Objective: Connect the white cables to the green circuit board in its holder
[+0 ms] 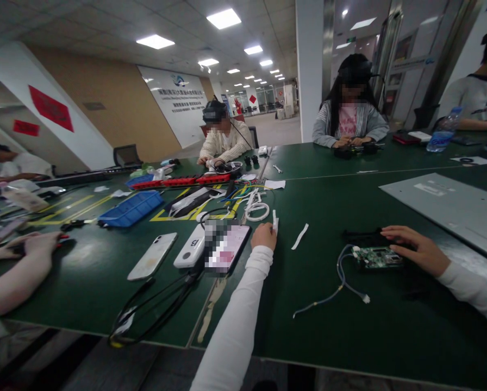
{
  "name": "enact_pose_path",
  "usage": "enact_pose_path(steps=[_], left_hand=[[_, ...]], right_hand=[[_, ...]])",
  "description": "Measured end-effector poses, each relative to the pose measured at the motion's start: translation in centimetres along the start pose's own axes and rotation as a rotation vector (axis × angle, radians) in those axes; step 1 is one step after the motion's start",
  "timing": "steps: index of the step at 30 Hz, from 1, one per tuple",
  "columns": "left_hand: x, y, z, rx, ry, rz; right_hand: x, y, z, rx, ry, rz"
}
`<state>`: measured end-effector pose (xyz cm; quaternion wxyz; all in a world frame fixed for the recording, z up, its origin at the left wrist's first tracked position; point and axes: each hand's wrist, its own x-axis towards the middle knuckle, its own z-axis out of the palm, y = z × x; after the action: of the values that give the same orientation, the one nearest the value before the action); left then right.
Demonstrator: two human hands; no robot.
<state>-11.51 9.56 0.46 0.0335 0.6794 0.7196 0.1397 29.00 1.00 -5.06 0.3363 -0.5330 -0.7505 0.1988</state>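
My left hand (263, 236) is closed at the middle of the green table, with a narrow white strip (275, 219) at its fingertips. A second white strip (300, 237) lies flat to its right. My right hand (420, 251) has its fingers stretched out over the right end of a green circuit board (376, 257) and beside a black part (361, 235). A grey-blue cable (341, 271) runs from the board's left end and forks on the table. Just left of my left hand lie a lit phone (233, 247) and a white power bank (190, 247).
A large grey metal panel (451, 209) lies at the right. Leftward are a white phone (153, 256), black cables (162, 307), a blue tray (133, 208) and a coiled white cable (257, 212). Another person's hands (39, 244) work at the left; others sit across the table.
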Motion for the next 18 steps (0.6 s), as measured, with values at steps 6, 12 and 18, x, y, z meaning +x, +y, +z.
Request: enact_pose_path(steps=[6,12,18], left_hand=[[0.1,-0.4,0.1,-0.022,0.03,-0.028],[-0.2,0.1,-0.5,-0.074,0.08,-0.015],[-2.8,4.6,-1.7,-0.217,0.077,0.395]], right_hand=[[0.0,-0.3,0.1,-0.006,0.012,0.0],[0.4,-0.2,-2.2,-0.085,0.136,0.003],[-0.9,8.7,-9.4,-0.388,0.363,0.202]])
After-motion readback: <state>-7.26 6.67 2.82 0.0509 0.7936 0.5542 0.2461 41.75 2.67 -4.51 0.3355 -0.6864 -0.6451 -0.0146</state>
